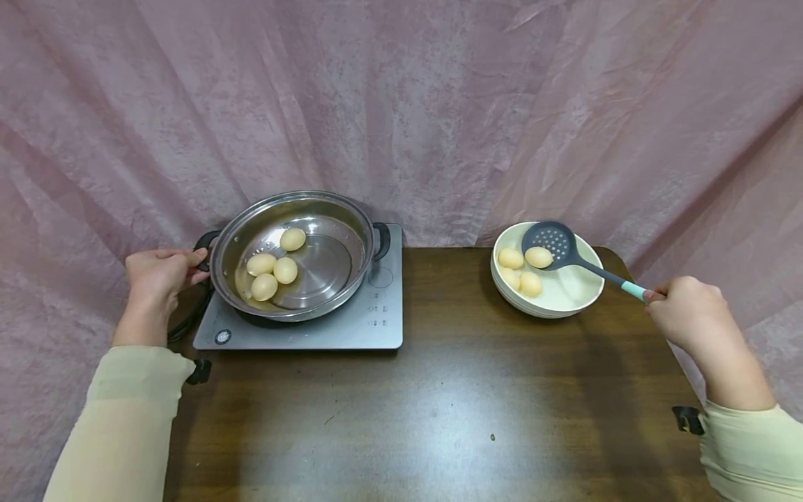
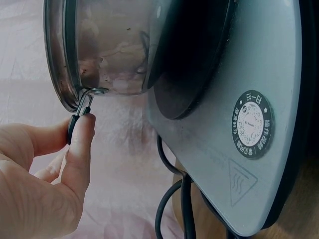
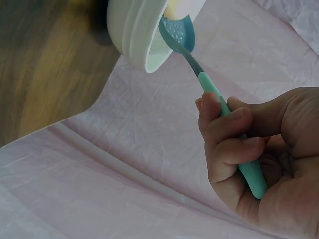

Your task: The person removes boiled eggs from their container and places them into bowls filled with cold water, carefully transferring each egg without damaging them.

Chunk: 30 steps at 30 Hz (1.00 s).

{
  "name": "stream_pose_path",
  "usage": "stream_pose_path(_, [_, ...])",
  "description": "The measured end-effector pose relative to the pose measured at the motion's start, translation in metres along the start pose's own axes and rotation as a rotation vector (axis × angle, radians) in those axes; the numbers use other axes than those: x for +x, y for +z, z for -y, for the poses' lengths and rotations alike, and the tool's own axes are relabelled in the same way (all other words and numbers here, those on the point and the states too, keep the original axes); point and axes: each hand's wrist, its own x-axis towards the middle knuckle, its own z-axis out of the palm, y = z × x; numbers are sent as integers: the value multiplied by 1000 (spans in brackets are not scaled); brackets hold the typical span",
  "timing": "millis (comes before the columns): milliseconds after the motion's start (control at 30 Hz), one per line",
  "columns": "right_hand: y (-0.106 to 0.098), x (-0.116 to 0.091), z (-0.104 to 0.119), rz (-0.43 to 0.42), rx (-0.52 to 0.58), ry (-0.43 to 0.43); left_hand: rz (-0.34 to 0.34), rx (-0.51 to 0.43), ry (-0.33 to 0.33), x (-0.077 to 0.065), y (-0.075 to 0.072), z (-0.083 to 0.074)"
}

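Observation:
My left hand [image 1: 157,275] pinches the black side handle [image 2: 74,128] of a wide steel pot [image 1: 339,307] between thumb and fingers. Several pale eggs [image 1: 264,286] lie on the left side of the pot's floor. Over on the right, my right hand [image 1: 693,314] grips the mint-green handle [image 3: 251,177] of a grey slotted skimmer [image 1: 567,244]. The skimmer's head tilts over the cream bowl [image 1: 574,296], overlapping its far rim, and one egg [image 1: 539,257] sits at its lower edge. Three more eggs [image 1: 530,284] rest in the left part of the bowl.
Under the pot is a flat silver induction cooker [image 1: 364,331], with black cables [image 2: 185,199] beside it. Both cooker and bowl stand toward the back of a brown wooden table [image 1: 439,390]. Pink cloth [image 1: 439,125] hangs right behind.

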Motion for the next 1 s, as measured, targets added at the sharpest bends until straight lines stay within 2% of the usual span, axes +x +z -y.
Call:
stream_pose_path(200, [-2, 0, 4, -58, -33, -35, -1, 12, -19, 1, 1, -3])
stream_pose_path(400, [-3, 2, 10, -101, -52, -52, -4, 33, 2, 2, 0, -5])
stream_pose_path(733, [-2, 2, 12, -149, -62, -54, -8, 37, 18, 2, 3, -4])
stream_pose_path(1000, [-1, -1, 12, -154, -72, -61, -6, 23, -10, 2, 1, -1])
